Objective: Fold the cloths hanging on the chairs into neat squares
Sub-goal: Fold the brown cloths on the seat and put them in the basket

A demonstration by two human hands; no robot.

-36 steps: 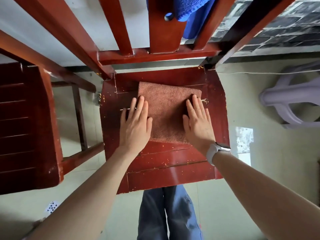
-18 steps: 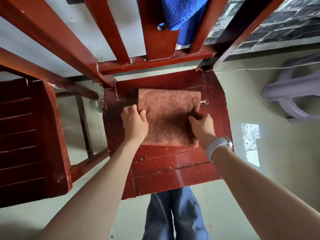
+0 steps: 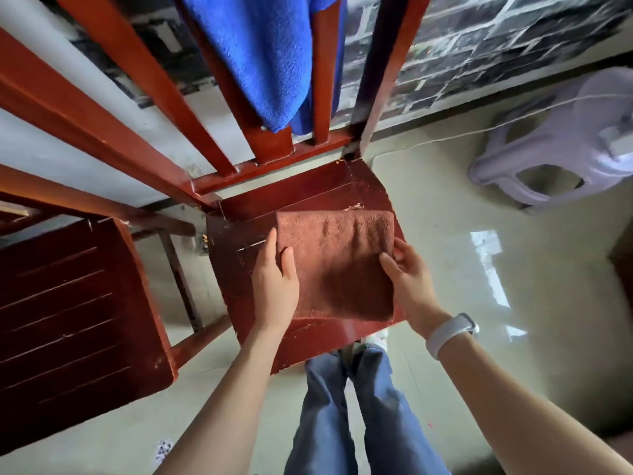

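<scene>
While the folded brown cloth (image 3: 337, 265) is sitting square over the red chair seat (image 3: 239, 234), the left hand (image 3: 275, 286) and right hand (image 3: 409, 279) are pinching its side edges, and a blue cloth (image 3: 267, 56) is hanging on the chair back.

A folded cloth (image 3: 337, 265) lies over the chair seat (image 3: 239, 255), toward its right side, with the left hand (image 3: 275, 286) at its left edge and the right hand (image 3: 409, 281) at its right edge. Behind it, a second cloth (image 3: 267, 60) hangs on the chair back (image 3: 154, 87). Another chair (image 3: 68, 313) stands to the left; a stool (image 3: 561, 142) sits on the floor (image 3: 513, 337) at the far right.
</scene>
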